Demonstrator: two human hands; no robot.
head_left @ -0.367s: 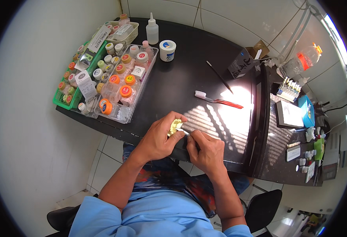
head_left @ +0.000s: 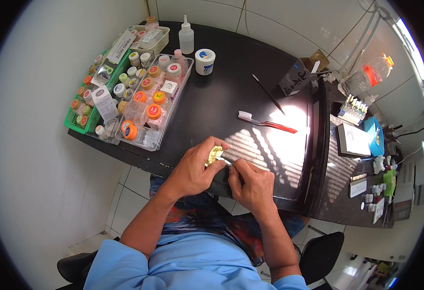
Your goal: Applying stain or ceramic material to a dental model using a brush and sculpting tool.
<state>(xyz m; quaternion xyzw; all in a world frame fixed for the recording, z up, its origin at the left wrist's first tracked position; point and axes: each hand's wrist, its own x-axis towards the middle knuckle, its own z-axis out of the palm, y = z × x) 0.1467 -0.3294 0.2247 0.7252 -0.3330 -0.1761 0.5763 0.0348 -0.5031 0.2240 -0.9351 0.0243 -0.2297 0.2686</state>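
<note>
The left hand [head_left: 195, 166] had its grip clamped on a pale yellow dental cast [head_left: 214, 153]; the right hand [head_left: 254, 186] pinched a slim whitish tool [head_left: 228, 162], whose end lay at the cast, though contact was too small to tell. Cast and tool were held above the near edge of the worktop [head_left: 212, 106]. Working well there seemed to call for a steady cast, a light pinch close to the tool's end and short, controlled strokes, with the left thumb kept clear. Farther out, a toothbrush [head_left: 268, 124] and a thin dark stick [head_left: 268, 94] lay well apart from both hands, near glaring sunlight best kept off the cast.
</note>
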